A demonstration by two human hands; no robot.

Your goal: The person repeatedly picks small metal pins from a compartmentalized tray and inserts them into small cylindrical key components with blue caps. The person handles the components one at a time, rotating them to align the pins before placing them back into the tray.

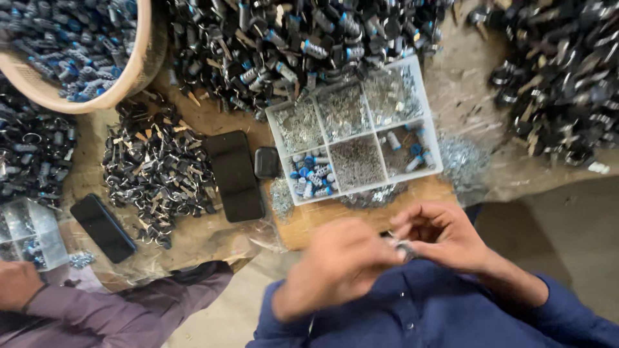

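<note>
Centrally, at the bottom of the frame, two hands in dark blue sleeves are brought together over one small dark and silver part (405,249). The left hand (335,264) is blurred; its fingers are curled toward the part, but whether they close on it cannot be told. The right hand (438,235) has its fingertips pinched together on the part, which is held just below the wooden board (309,222).

Above the hands, one clear plastic tray (356,132) with six compartments is set on the board. Four compartments are filled with fine silvery metal pieces; the lower left compartment holds a cluster of small blue and silver cylinders (311,177), and the right middle one holds a few more.

Left of the tray, one small dark case (265,162) and one black phone (235,175) are laid side by side. A second black phone (103,227) lies at lower left.

One woven basket (138,64) of blue and silver parts is placed at upper left. Heaps of black parts are spread along the top, at right, and at left centre (158,171).

At the lower left edge, one other person's hand (16,283) in a purple sleeve is seen beside a second clear tray (32,232).
</note>
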